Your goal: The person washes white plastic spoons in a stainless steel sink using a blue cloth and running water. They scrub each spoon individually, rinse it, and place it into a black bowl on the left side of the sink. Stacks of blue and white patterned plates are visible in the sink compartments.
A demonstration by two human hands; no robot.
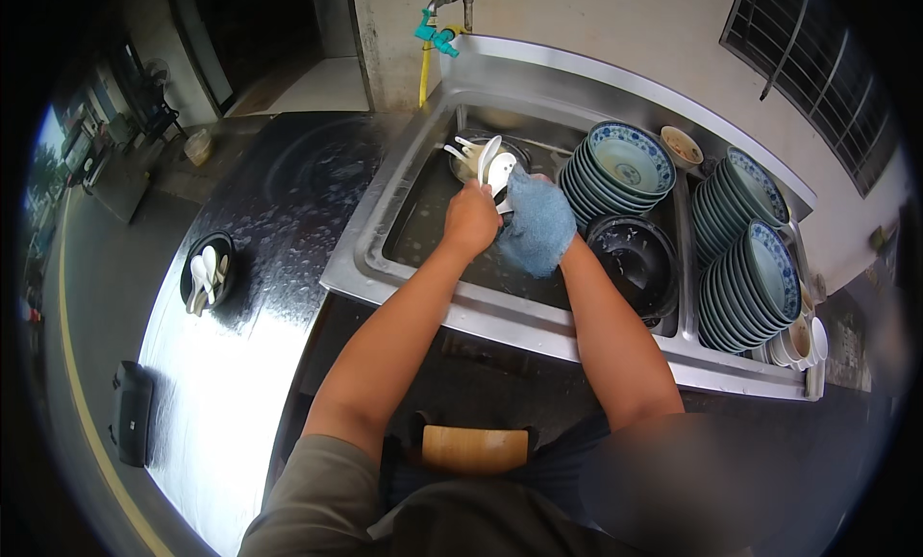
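Note:
Over the left basin of a stainless steel sink [382,250], my left hand [472,218] grips several white soup spoons [500,171] by their handles. Their bowls point up and away from me. A blue cloth [539,225] covers most of my right hand [544,179], which holds it against the spoons. Just beyond the hands, more white spoons [469,152] rest in a bowl in the basin. Shallow cloudy water [433,218] lies under my hands. Right of the cloth stands a stack of blue-patterned bowls [626,164], with a dark basin [634,261] in front of it.
More stacked patterned bowls [764,269] and small white bowls [799,341] stand on the right. A small bowl [681,147] sits on the back ledge. At left, a wet black table [288,196] carries a dark bowl [225,287] of spoons and a black speaker-like case [133,413]. A tap [436,34] rises behind.

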